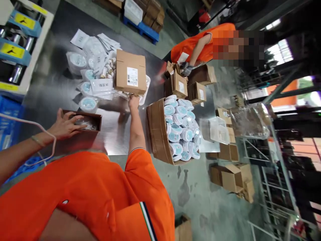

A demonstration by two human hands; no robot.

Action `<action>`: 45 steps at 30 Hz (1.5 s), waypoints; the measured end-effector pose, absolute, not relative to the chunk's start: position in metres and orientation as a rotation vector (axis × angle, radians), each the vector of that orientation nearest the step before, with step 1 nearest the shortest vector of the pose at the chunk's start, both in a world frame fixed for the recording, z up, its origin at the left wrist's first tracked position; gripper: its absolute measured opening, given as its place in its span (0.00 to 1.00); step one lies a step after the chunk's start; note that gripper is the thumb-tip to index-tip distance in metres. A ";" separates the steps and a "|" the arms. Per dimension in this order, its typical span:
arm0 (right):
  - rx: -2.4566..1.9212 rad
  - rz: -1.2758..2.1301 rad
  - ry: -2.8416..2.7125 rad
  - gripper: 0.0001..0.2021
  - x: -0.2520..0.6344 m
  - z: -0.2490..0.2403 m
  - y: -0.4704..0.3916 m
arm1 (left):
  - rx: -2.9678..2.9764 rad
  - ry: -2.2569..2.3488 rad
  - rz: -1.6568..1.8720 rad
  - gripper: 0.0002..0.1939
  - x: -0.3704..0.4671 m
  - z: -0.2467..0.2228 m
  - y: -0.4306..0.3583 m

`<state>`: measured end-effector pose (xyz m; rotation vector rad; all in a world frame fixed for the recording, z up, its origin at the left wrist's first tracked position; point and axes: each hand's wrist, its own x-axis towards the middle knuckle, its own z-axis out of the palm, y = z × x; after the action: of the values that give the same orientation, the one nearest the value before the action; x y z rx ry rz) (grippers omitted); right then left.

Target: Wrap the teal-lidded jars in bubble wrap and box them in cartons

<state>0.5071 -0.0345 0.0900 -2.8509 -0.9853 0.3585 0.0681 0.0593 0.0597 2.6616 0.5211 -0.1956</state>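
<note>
My left hand [65,125] lies flat and open on the small brown box [85,121] on the counter [117,134], and my right hand [133,101] grips the bottom edge of the closed box [130,72] farther out. That box sits on the white tray [146,89], so I think a hard pull could tip it. It could then knock the bagged round packs [87,102] off.

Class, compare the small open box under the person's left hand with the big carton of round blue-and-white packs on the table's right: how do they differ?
The small open box is dark brown, shallow and nearly empty, with the left hand on it. The big carton is lighter brown, far larger, piled with round packs, and no hand touches it. Both are open cardboard on the metal table.
</note>
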 end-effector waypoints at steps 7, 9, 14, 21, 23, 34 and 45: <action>-2.948 0.191 -1.030 0.27 0.449 0.128 -0.083 | 2.667 0.467 -0.370 0.19 0.076 0.064 0.058; -2.791 0.263 -1.334 0.26 0.406 0.142 -0.095 | 2.683 0.463 -0.378 0.17 0.078 0.065 0.057; -2.370 0.750 -1.907 0.22 0.302 0.147 -0.082 | 2.767 0.455 -0.397 0.16 0.080 0.068 0.054; -2.496 0.666 -1.881 0.20 0.342 0.143 -0.002 | 2.663 0.485 -0.255 0.16 0.080 0.058 0.053; -2.535 0.525 -1.871 0.24 0.374 0.141 0.027 | 2.634 0.497 -0.222 0.15 0.079 0.056 0.053; -2.476 0.508 -2.247 0.34 0.429 0.093 0.090 | 2.587 0.489 -0.175 0.14 0.079 0.060 0.048; -2.205 0.360 -1.614 0.22 0.421 0.102 0.082 | 2.630 0.403 0.038 0.16 0.073 0.035 0.052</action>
<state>0.4206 0.0820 0.1017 -2.2055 -1.6143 0.3596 0.0733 0.0522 0.0351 2.6302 0.4032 0.0376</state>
